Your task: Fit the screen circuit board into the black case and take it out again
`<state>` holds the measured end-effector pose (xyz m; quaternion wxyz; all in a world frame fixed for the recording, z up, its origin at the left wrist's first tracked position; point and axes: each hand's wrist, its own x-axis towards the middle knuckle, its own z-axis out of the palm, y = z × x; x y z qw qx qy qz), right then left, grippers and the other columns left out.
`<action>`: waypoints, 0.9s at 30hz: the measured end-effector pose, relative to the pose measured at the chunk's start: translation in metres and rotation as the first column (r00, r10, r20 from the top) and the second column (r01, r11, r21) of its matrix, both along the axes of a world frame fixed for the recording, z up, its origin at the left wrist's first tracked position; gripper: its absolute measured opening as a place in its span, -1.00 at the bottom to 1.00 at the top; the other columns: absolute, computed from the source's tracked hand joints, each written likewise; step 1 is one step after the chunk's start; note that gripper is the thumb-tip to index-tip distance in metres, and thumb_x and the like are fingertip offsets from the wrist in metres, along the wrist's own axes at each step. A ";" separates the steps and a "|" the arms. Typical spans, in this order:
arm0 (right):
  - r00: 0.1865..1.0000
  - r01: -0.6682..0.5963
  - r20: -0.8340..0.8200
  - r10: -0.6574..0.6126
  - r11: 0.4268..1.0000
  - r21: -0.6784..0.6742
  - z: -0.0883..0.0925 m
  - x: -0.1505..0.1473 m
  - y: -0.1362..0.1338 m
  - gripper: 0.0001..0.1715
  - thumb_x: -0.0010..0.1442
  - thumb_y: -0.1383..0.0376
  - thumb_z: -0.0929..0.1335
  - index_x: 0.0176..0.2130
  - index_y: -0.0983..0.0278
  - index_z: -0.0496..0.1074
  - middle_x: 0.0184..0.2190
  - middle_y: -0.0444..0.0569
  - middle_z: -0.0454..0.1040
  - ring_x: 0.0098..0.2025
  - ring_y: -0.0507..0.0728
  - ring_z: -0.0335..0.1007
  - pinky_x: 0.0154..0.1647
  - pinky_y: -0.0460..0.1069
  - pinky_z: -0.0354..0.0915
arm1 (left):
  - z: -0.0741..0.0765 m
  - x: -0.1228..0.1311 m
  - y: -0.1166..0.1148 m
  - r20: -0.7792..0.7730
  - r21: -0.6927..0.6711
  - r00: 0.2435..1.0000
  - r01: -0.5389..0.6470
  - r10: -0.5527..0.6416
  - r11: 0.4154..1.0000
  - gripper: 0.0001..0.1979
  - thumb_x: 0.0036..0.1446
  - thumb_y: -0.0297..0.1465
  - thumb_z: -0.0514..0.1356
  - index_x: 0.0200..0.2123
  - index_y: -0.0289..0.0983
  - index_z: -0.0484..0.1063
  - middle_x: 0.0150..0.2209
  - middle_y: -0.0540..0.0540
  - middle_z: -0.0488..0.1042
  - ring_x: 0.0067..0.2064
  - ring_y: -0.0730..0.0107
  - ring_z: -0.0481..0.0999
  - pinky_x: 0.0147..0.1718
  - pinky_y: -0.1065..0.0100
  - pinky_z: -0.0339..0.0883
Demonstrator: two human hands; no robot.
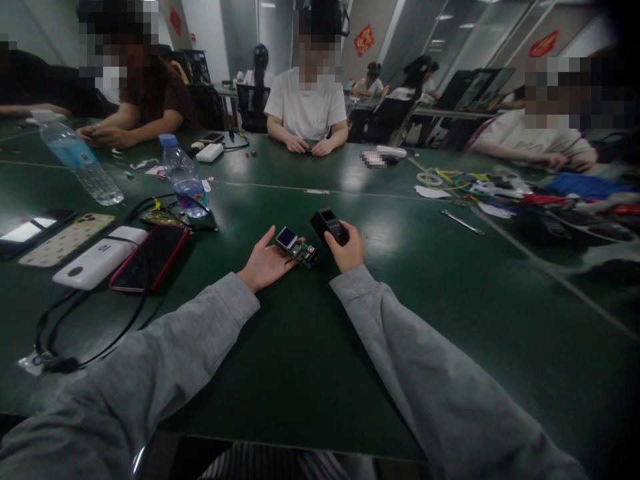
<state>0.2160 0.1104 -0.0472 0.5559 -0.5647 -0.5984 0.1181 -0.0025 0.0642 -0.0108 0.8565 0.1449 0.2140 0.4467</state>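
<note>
My left hand point(265, 263) rests palm up on the green table point(310, 347) with a small green circuit board point(299, 247) carrying a little screen lying across its fingers. The fingers curl lightly around it. My right hand point(346, 250) is closed around a small black plastic casing point(327, 225), held just right of the board and slightly above the table. Both arms wear grey sleeves.
At the left lie phones point(150, 259), a white power bank point(97, 259), black cables and two water bottles point(183, 175). Other people sit around the far side. Wires and a tool point(463, 222) are scattered at the right.
</note>
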 end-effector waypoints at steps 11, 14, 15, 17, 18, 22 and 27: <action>0.981 -0.070 0.175 0.081 0.995 -0.066 0.001 -0.006 -0.005 -0.45 0.03 0.15 0.42 0.01 0.28 0.40 -0.06 0.16 0.42 0.03 0.32 0.35 0.11 0.26 0.27 | 0.000 -0.001 0.001 -0.015 0.021 1.000 0.015 -0.014 1.000 -0.47 0.25 -0.06 0.10 0.04 -0.41 0.35 -0.09 -0.30 0.55 -0.01 0.18 0.52 0.06 0.23 0.29; 0.987 -0.010 0.158 0.015 0.999 -0.034 0.003 -0.006 -0.008 -0.52 0.11 0.13 0.36 0.01 0.26 0.39 -0.11 0.13 0.39 -0.01 0.29 0.34 0.07 0.25 0.29 | 0.001 -0.002 0.000 -0.027 0.023 1.000 0.012 -0.011 1.000 -0.49 0.25 -0.07 0.08 0.04 -0.39 0.36 -0.10 -0.28 0.56 -0.02 0.19 0.53 0.04 0.22 0.31; 0.988 0.020 0.151 -0.019 1.000 -0.004 0.004 -0.006 -0.009 -0.56 0.14 0.15 0.33 -0.01 0.26 0.38 -0.12 0.12 0.39 -0.04 0.27 0.34 0.05 0.23 0.30 | 0.001 -0.002 -0.001 -0.030 0.025 1.000 0.010 -0.010 1.000 -0.49 0.25 -0.08 0.08 0.04 -0.38 0.36 -0.10 -0.27 0.56 -0.03 0.20 0.54 0.04 0.22 0.32; 0.985 0.065 0.154 -0.074 0.996 0.066 0.007 -0.005 -0.013 -0.63 0.17 0.19 0.29 -0.04 0.26 0.38 -0.15 0.10 0.38 -0.09 0.24 0.34 0.01 0.20 0.31 | 0.002 -0.002 -0.001 -0.031 0.034 1.000 0.007 -0.005 0.999 -0.51 0.25 -0.09 0.09 0.04 -0.38 0.36 -0.10 -0.27 0.55 -0.04 0.20 0.54 0.03 0.21 0.33; 0.982 0.075 0.168 -0.091 0.993 0.096 0.009 -0.004 -0.016 -0.67 0.17 0.21 0.28 -0.07 0.26 0.37 -0.17 0.09 0.38 -0.11 0.22 0.34 -0.01 0.18 0.31 | 0.002 -0.003 -0.002 -0.032 0.037 0.999 0.004 -0.003 0.999 -0.51 0.25 -0.10 0.09 0.04 -0.38 0.35 -0.10 -0.27 0.55 -0.05 0.20 0.55 0.03 0.20 0.33; 0.952 0.069 0.282 -0.116 0.983 0.170 0.014 -0.005 -0.029 -0.75 0.18 0.25 0.27 -0.13 0.26 0.37 -0.21 0.08 0.39 -0.13 0.22 0.33 -0.04 0.17 0.31 | 0.005 -0.003 -0.005 -0.049 0.038 0.999 -0.009 0.010 0.999 -0.51 0.26 -0.10 0.08 0.05 -0.38 0.35 -0.09 -0.29 0.55 -0.06 0.20 0.56 0.01 0.20 0.35; 0.894 0.047 0.430 -0.125 0.981 0.186 0.019 -0.012 -0.048 -0.72 0.16 0.29 0.28 -0.11 0.30 0.40 -0.13 0.15 0.39 -0.04 0.29 0.31 -0.01 0.20 0.30 | 0.007 -0.004 -0.015 -0.071 0.040 0.997 -0.033 0.036 0.999 -0.53 0.27 -0.11 0.07 0.03 -0.39 0.36 -0.09 -0.27 0.56 -0.07 0.20 0.56 0.01 0.20 0.35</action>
